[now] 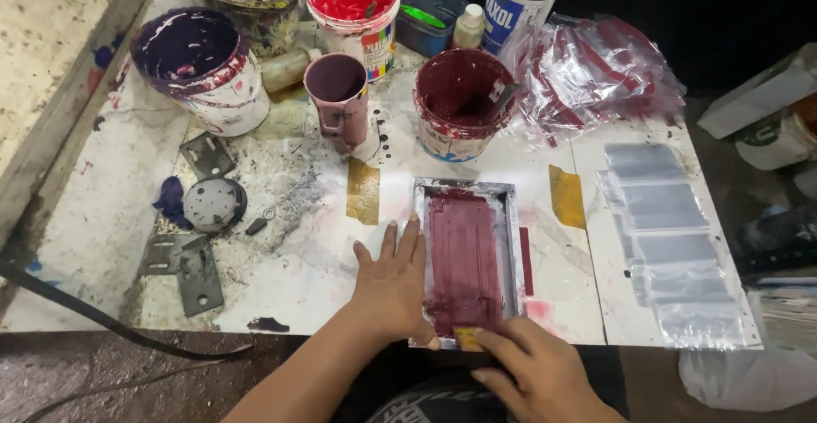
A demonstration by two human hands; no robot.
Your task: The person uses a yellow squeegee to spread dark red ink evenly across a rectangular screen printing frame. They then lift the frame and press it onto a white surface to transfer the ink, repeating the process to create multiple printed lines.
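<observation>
Right hand (532, 368), nearest the lens, has its fingers closed in a grip on a small yellowish squeegee (467, 338) at the near end of the metal-framed rectangular printing screen (466, 257), which is flooded with maroon ink. Left hand (393, 282) lies flat, fingers spread, pressing the screen's left frame edge against the paint-stained white surface (281, 261). Beyond stand a maroon-filled paint tin (462, 104), a mauve plastic mug (338, 95) and a red ink tub (353, 6); clear plastic sleeves (672, 244) lie in a row to the right. Risk, as judged: if the flat hand slips, the frame shifts and the print smears; ink could also mark the nearby sleeves.
</observation>
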